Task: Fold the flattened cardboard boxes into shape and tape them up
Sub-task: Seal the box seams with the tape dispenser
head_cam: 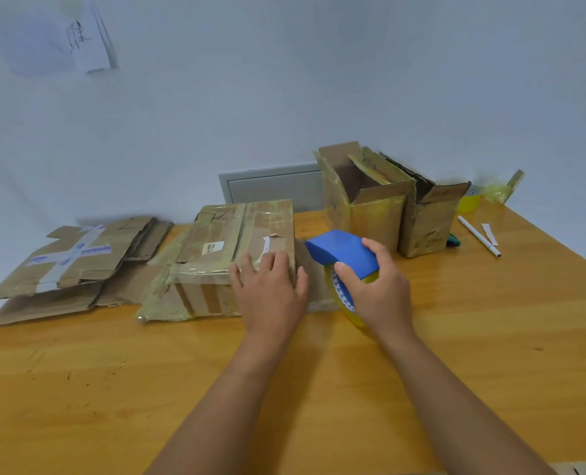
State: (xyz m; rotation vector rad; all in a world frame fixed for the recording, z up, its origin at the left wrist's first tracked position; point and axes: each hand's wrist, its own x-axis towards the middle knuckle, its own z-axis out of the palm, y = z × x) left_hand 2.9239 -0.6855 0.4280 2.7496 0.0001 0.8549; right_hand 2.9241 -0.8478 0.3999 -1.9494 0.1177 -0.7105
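Two upright boxes (391, 200), one taped box (237, 241)

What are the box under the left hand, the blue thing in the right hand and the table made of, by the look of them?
The box looks like brown corrugated cardboard with glossy clear tape strips that catch the light. The blue tape dispenser seems to be matte moulded plastic, smooth and evenly coloured. The table looks like varnished wood or wood-look laminate: orange-brown, faint grain, a soft sheen.
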